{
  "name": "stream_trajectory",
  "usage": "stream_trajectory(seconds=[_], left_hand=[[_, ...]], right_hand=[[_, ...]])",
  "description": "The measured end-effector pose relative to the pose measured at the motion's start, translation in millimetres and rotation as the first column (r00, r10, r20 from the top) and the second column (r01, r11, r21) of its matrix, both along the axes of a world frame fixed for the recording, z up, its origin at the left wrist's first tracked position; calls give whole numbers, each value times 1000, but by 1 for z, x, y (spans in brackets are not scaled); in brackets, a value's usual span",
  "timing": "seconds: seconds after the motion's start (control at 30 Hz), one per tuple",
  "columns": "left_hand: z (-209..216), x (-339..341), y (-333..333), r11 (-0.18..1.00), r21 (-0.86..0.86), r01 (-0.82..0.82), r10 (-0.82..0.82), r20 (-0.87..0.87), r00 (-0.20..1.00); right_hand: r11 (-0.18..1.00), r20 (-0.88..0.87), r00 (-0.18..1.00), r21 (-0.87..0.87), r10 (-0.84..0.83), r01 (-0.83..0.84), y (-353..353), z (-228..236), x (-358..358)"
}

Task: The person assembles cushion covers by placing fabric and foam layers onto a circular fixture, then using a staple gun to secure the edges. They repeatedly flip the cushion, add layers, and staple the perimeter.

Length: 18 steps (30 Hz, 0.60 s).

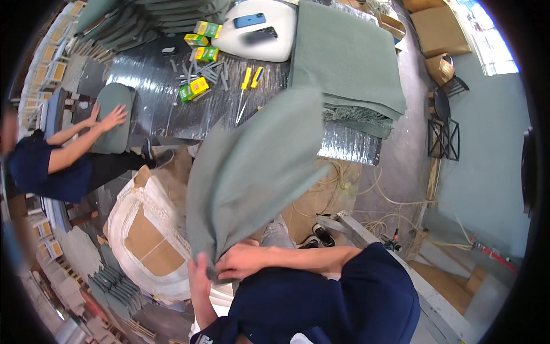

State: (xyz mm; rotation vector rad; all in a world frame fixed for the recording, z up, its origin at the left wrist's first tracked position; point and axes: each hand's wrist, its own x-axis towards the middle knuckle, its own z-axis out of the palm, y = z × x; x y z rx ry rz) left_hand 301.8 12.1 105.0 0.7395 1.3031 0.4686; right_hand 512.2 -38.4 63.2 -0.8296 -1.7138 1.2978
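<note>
1. Phones point(249, 20), two: lying on a white pad point(285, 26).
2. Boxes point(194, 90), green-and-yellow: sitting on the table point(154, 109).
3. Strips point(209, 74), grey: lying scattered beside the boxes.
4. Screwdrivers point(247, 77), two, yellow-handled: lying near the strips.
5. Hose point(407, 203), pale: trailing across the floor point(398, 163).
6. Chair point(456, 86), black: standing by the wall point(490, 126).

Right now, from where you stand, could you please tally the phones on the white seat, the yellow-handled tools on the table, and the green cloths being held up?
Phones: 2
Yellow-handled tools: 2
Held green cloth: 1
Total: 5
</note>
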Motion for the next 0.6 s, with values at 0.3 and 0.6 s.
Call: stream_trajectory(seconds=[0.3,0.6], left_hand=[[91,-67,-16,604,276,748,-409,-698,588],[202,-260,-85,635,561,531,1,-688,726]], right_hand=[[866,61,968,435,245,-247,124,81,-50],[574,496,507,20,705,-818,129,101,-194]])
